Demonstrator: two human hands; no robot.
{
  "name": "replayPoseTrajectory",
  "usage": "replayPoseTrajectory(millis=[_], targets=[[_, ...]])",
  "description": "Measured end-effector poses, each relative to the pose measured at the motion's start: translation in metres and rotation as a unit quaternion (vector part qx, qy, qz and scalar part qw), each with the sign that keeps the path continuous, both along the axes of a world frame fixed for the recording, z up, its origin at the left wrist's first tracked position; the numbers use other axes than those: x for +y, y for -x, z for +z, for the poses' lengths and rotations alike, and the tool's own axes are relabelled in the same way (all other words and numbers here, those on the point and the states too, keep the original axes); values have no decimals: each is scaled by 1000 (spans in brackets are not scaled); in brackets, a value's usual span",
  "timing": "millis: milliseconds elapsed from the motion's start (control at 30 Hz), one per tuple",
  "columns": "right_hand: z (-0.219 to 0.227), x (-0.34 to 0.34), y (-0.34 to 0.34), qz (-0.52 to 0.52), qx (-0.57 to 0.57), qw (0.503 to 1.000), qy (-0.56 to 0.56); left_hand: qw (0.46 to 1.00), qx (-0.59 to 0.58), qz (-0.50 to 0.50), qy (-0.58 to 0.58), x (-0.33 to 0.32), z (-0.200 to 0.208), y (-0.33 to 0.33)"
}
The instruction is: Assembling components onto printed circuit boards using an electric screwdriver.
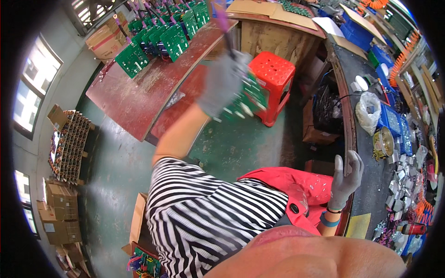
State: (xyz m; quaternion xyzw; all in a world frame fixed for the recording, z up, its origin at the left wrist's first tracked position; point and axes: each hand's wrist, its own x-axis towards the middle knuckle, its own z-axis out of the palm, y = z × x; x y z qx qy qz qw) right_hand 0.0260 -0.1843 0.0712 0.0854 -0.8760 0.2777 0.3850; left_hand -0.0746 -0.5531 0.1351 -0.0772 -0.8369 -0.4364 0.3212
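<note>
In a grey glove, my left hand (pixel 221 84) is raised out to the left and smeared by motion. It is closed on a green circuit board (pixel 244 101) with white parts along it. A dark cable with a purple sleeve (pixel 223 22) sticks up from that hand. My right hand (pixel 345 180), also gloved, rests at the edge of the dark workbench (pixel 364 183); its fingers are stretched up and apart, and it holds nothing. Several similar green boards (pixel 174 42) with cables stand in rows on the worn red table (pixel 134 95).
A red plastic stool (pixel 272 67) stands beyond my left hand. Blue bins (pixel 389 119), a plastic bag (pixel 368 111) and loose metal parts (pixel 399 187) crowd the bench. Cardboard boxes (pixel 60 208) and a stacked pallet load (pixel 69 146) sit by the left wall. More boards (pixel 147 264) lie low at left.
</note>
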Motion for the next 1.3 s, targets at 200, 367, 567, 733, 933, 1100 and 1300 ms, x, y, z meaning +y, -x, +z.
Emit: replayPoseTrajectory(millis=[200, 367, 567, 733, 933, 1100, 1300], targets=[[-40, 13, 14, -5, -91, 993, 73, 887, -28, 415, 199, -233, 53, 23], [-55, 25, 23, -17, -133, 989, 68, 886, -77, 428, 163, -400, 26, 61], [-53, 25, 31, -46, -150, 986, 57, 854, -85, 497, 126, -476, 2, 84], [-60, 29, 29, -60, -165, 982, 73, 820, -296, 409, 269, -452, 25, 112], [-67, 32, 19, -46, -194, 976, 87, 758, -345, 417, 364, -414, 4, 57], [-69, 46, -1, -57, -214, 970, 96, 740, -301, 441, 408, -408, -1, 54], [-53, 38, -4, -71, -162, 984, 35, 894, -386, 213, 79, -387, -28, 8]])
